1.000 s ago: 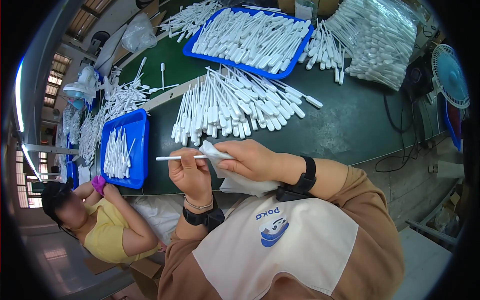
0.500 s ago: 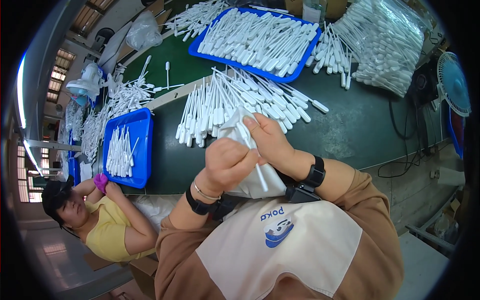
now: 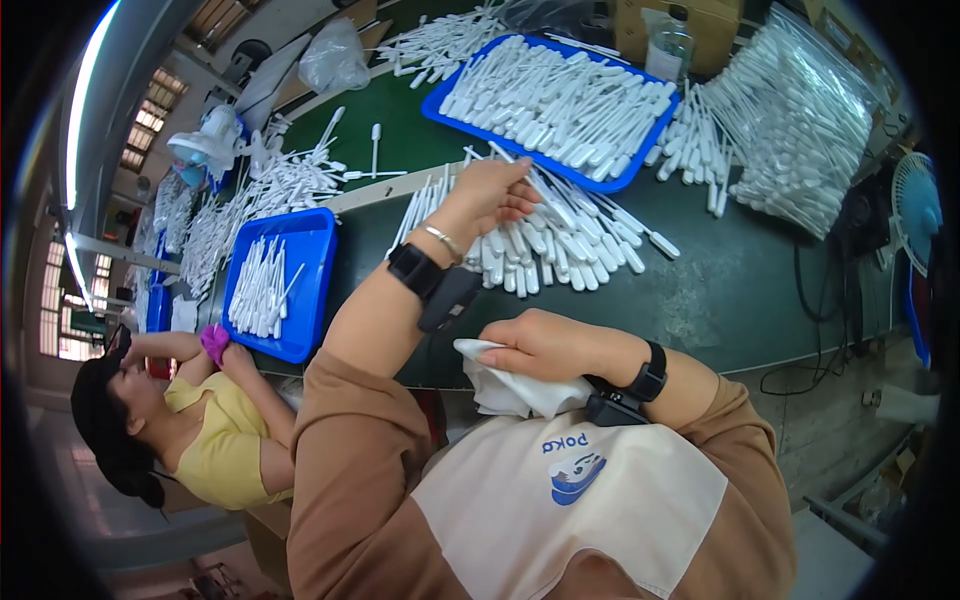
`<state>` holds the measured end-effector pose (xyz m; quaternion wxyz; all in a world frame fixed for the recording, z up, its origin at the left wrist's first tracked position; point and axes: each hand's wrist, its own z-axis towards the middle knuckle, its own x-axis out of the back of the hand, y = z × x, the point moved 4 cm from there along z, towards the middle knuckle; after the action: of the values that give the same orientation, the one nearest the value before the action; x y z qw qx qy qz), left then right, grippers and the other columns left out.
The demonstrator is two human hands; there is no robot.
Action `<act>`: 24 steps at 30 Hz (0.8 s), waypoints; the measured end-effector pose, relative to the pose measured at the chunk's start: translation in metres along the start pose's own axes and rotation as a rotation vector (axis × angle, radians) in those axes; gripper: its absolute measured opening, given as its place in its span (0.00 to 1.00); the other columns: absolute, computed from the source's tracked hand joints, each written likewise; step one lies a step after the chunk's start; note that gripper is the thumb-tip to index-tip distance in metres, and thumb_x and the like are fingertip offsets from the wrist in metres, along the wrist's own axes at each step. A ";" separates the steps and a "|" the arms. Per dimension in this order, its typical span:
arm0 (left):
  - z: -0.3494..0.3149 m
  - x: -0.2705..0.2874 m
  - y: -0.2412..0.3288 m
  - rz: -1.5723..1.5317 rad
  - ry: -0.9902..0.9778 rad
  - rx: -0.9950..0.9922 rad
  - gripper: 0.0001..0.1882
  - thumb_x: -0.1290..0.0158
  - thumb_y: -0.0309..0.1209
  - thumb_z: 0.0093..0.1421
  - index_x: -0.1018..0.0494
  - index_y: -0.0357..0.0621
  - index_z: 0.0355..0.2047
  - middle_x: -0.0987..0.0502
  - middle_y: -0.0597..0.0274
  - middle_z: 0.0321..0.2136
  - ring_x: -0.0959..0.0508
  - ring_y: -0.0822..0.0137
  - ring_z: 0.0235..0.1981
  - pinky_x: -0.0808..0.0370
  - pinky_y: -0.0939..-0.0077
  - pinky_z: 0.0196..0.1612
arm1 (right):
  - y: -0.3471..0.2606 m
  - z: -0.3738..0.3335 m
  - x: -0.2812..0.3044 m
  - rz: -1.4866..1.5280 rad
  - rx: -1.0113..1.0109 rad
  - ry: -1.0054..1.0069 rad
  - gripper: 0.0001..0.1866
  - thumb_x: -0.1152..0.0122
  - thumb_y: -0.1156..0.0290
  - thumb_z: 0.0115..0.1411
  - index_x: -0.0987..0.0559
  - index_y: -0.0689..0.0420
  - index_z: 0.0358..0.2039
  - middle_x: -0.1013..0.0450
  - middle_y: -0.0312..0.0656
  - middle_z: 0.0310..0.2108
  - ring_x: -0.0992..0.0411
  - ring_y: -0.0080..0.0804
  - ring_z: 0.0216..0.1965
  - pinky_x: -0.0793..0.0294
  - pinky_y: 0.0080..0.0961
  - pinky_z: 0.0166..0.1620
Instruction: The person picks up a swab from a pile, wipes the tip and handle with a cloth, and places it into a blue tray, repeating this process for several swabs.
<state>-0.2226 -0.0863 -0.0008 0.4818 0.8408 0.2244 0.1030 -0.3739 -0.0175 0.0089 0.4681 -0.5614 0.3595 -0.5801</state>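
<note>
My left hand [image 3: 495, 196] is over the far part of a loose pile of white plastic droppers [image 3: 540, 245] on the dark green table. Its fingers are loosely curled and apart, near the thin stems; contact with them is hard to make out. Close to my body, my right hand [image 3: 545, 345] is closed on a white cloth [image 3: 525, 390], with the thumb on top. Beyond the pile stands a blue tray [image 3: 432, 108] heaped with more droppers.
A second blue tray [image 3: 322, 270] with droppers stands at the left, beside a person in yellow [image 3: 215, 435]. A bulging clear bag of droppers [image 3: 805, 125] sits at the far right, near a fan [image 3: 915, 205]. A clear bottle [image 3: 668, 50] stands behind the large tray.
My left hand has left the cloth and moved forward to the pile; the dropper it held at the cloth no longer shows there. My right hand has lowered with the cloth.
</note>
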 end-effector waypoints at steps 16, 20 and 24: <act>0.123 0.224 0.089 1.328 0.765 -0.392 0.13 0.52 0.31 0.48 0.30 0.36 0.33 0.29 0.42 0.34 0.29 0.45 0.38 0.31 0.59 0.40 | 0.009 0.002 0.011 -0.014 -0.060 0.134 0.12 0.53 0.62 0.56 0.29 0.57 0.30 0.32 0.48 0.20 0.32 0.45 0.23 0.34 0.32 0.27; 0.187 0.209 0.070 1.418 0.557 -0.402 0.19 0.56 0.40 0.53 0.31 0.39 0.39 0.29 0.45 0.39 0.29 0.49 0.40 0.30 0.61 0.38 | 0.035 -0.004 0.016 -0.054 -0.049 0.298 0.12 0.52 0.60 0.55 0.29 0.56 0.29 0.32 0.49 0.21 0.32 0.46 0.24 0.34 0.35 0.28; 0.165 0.390 0.047 1.560 0.800 -0.755 0.18 0.58 0.33 0.55 0.36 0.40 0.45 0.31 0.52 0.44 0.31 0.59 0.46 0.34 0.73 0.47 | 0.008 0.018 -0.002 -0.033 0.214 0.228 0.16 0.54 0.61 0.55 0.32 0.63 0.26 0.32 0.53 0.23 0.33 0.49 0.27 0.36 0.36 0.30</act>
<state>0.1972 -0.0463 -0.0624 0.4043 0.4450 -0.2993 0.7409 -0.3555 -0.0163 0.0027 0.4720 -0.4447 0.3371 -0.6825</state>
